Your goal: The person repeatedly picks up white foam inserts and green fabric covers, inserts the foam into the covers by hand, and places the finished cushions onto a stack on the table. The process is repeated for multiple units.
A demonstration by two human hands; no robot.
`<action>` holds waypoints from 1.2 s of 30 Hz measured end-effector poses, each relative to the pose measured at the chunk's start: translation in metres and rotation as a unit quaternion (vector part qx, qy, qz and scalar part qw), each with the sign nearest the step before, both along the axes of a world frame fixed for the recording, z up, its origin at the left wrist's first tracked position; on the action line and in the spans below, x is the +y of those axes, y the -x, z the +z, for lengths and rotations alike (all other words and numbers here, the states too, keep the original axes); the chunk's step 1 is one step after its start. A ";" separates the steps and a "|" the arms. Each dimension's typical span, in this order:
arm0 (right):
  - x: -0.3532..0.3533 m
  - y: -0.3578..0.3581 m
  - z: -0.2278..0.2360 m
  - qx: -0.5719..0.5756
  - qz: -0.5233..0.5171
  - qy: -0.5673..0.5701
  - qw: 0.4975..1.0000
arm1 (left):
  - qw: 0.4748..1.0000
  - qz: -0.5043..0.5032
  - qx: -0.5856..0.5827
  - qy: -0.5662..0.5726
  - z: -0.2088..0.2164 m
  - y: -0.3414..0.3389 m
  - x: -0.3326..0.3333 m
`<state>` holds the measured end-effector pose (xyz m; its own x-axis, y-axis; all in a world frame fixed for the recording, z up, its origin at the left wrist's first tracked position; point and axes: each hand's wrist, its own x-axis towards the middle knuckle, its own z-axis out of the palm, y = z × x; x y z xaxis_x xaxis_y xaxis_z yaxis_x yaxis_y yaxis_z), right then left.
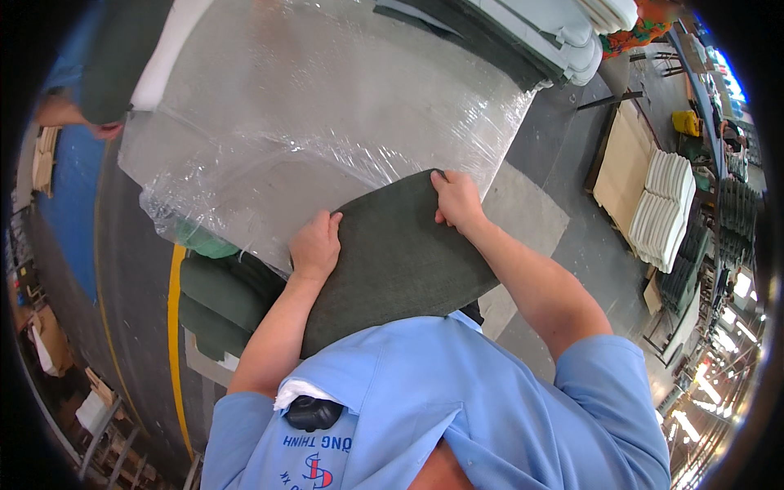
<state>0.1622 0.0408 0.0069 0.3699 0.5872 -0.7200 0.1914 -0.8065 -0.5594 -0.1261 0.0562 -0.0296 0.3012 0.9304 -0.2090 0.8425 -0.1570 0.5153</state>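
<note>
Against the front of my body I hold a dark green fabric-covered pad [396, 257], flat and roughly rectangular with rounded edges. My left hand [315, 247] is closed on its left edge near the far corner, the thumb on top. My right hand [457, 201] grips the far right corner, fingers curled round the edge. Just beyond the pad is a table [245, 86] wrapped in shiny clear plastic film. The pad's near edge meets my shirt, and its underside is hidden.
At the far left, another person's hand [104, 129] is by a dark green piece [122, 53] beside a white strip. Grey and white pieces [547, 45] lie stacked at the table's far right. Dark green pads [220, 298] sit below its left corner. White pieces [663, 208] are stacked at right.
</note>
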 end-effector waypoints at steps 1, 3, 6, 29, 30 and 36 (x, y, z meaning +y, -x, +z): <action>-0.001 0.000 -0.005 -0.007 0.003 0.001 1.000 | 1.000 0.003 -0.012 -0.011 -0.003 0.000 -0.001; -0.002 -0.001 -0.012 -0.022 0.010 -0.004 1.000 | 1.000 0.011 -0.005 0.001 -0.006 -0.001 -0.001; 0.000 -0.003 -0.017 -0.018 0.023 -0.012 1.000 | 1.000 0.011 0.015 -0.001 -0.007 -0.003 0.000; -0.157 -0.030 0.068 0.263 -0.373 -0.269 0.848 | 0.784 0.338 -0.419 0.310 0.087 0.080 -0.086; -0.138 -0.033 0.089 0.255 -0.364 -0.338 0.830 | 0.777 0.325 -0.467 0.268 0.104 0.061 -0.088; -0.104 0.023 0.200 0.326 -0.237 -0.517 0.755 | 0.765 0.065 -0.641 0.004 0.119 -0.023 -0.105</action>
<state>0.1392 -0.0629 0.2065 0.4806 0.8726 -0.0866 -0.5691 0.2353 -0.7879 -0.1035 -0.0491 0.0890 0.1691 0.9702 0.1737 -0.3467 -0.1065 0.9319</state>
